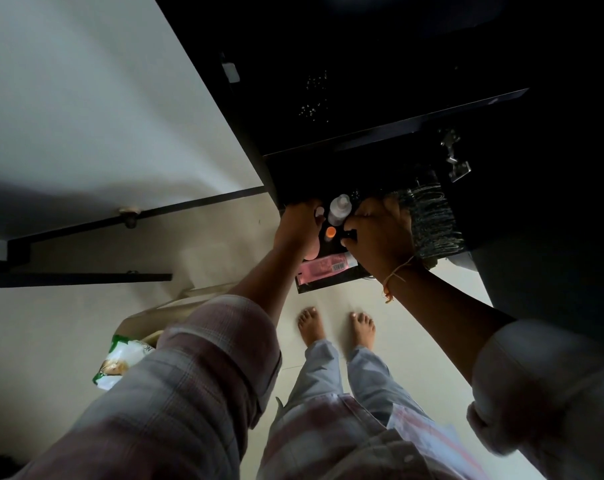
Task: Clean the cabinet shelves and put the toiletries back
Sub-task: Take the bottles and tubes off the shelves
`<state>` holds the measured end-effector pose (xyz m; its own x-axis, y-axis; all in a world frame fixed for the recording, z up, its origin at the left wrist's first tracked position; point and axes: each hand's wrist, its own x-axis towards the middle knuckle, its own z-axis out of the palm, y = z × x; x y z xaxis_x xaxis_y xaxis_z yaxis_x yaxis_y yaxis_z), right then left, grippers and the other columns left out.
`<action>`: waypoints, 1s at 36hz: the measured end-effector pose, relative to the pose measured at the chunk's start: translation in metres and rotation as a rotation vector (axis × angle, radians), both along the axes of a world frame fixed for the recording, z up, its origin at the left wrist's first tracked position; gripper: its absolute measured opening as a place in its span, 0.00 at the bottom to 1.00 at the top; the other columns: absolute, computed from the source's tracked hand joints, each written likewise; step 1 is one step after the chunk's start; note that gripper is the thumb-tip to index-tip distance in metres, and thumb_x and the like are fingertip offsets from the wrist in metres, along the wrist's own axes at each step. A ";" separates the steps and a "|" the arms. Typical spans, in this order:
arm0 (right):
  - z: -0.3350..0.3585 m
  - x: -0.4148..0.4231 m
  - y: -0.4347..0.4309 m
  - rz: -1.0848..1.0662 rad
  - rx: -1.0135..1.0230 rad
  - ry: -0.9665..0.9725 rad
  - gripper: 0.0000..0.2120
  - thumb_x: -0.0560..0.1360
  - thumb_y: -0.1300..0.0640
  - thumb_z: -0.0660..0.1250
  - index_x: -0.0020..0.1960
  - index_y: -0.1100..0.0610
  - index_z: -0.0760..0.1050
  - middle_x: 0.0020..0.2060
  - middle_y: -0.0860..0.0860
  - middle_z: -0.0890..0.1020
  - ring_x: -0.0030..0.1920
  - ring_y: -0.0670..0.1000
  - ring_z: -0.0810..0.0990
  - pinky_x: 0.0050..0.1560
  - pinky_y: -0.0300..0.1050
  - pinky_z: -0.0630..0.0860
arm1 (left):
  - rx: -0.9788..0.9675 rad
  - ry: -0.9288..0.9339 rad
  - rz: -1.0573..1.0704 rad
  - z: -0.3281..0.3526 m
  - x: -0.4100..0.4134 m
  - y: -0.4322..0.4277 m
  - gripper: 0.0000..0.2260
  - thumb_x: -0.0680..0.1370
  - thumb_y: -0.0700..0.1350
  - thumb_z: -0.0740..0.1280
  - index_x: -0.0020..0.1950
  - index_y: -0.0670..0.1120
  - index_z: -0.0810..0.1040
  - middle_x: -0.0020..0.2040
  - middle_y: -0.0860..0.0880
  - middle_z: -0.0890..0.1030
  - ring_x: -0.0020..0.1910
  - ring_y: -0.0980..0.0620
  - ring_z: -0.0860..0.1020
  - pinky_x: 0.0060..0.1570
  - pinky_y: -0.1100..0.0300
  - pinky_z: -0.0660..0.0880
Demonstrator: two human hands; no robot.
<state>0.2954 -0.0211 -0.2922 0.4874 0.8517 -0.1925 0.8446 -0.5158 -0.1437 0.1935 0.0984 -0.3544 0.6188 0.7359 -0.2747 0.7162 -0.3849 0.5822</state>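
Observation:
A dark cabinet shelf point(328, 287) at waist height carries toiletries: a clear bottle with a white cap point(338, 209), a small orange-capped item point(330, 232) and a pink tube point(324, 266) lying along the front edge. My left hand point(298, 230) reaches onto the shelf's left end, beside the bottle; its fingertips vanish into the dark, so its grip is unclear. My right hand point(380, 233) is on the right of the bottle, fingers curled, pinching a small black item point(349, 233). A thread band circles that wrist.
A dark fringed cloth point(432, 220) lies on the shelf just right of my right hand. The open cabinet door point(120, 98) stands at the left, a metal hinge point(454, 157) above right. On the tiled floor sit a green-and-white packet point(115, 365) and my bare feet point(335, 327).

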 end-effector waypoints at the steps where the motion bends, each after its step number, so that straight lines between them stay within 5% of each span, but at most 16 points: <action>1: 0.000 0.000 0.000 -0.002 0.000 -0.005 0.12 0.65 0.47 0.76 0.47 0.48 0.83 0.52 0.51 0.77 0.58 0.61 0.71 0.56 0.56 0.71 | -0.002 -0.004 -0.002 0.000 0.000 0.000 0.11 0.80 0.45 0.64 0.61 0.46 0.77 0.55 0.42 0.81 0.53 0.44 0.80 0.50 0.56 0.75; 11: -0.002 -0.004 -0.001 0.020 0.003 -0.061 0.13 0.63 0.46 0.78 0.45 0.49 0.83 0.47 0.52 0.78 0.53 0.62 0.73 0.52 0.56 0.73 | 0.006 -0.048 -0.003 0.004 -0.004 -0.002 0.14 0.78 0.45 0.66 0.64 0.46 0.74 0.57 0.44 0.80 0.55 0.45 0.79 0.49 0.60 0.73; 18: -0.002 -0.006 -0.002 0.028 -0.007 -0.071 0.12 0.65 0.46 0.77 0.46 0.49 0.83 0.49 0.52 0.77 0.55 0.62 0.73 0.54 0.57 0.71 | 0.151 -0.150 0.108 0.015 -0.028 -0.025 0.26 0.73 0.35 0.68 0.71 0.42 0.67 0.64 0.41 0.73 0.63 0.42 0.70 0.62 0.54 0.71; 28: -0.004 -0.011 -0.002 0.049 0.013 -0.129 0.13 0.64 0.44 0.74 0.43 0.51 0.83 0.47 0.52 0.77 0.52 0.61 0.73 0.51 0.55 0.70 | -0.029 -0.174 0.170 -0.002 -0.040 -0.099 0.09 0.72 0.48 0.73 0.49 0.46 0.79 0.44 0.48 0.79 0.44 0.52 0.76 0.45 0.56 0.76; 33: -0.006 -0.008 -0.005 0.070 0.003 -0.122 0.15 0.67 0.41 0.70 0.46 0.50 0.83 0.48 0.52 0.77 0.54 0.62 0.73 0.52 0.55 0.69 | -0.079 -0.257 0.252 -0.004 -0.026 -0.105 0.09 0.73 0.45 0.73 0.52 0.44 0.80 0.46 0.47 0.80 0.39 0.63 0.75 0.42 0.76 0.72; 36: -0.006 -0.008 -0.006 0.061 0.018 -0.085 0.23 0.68 0.35 0.57 0.45 0.50 0.83 0.48 0.52 0.77 0.54 0.62 0.72 0.53 0.56 0.69 | -0.088 -0.279 0.318 -0.011 -0.020 -0.107 0.09 0.74 0.44 0.72 0.52 0.44 0.80 0.47 0.46 0.79 0.42 0.55 0.80 0.45 0.60 0.80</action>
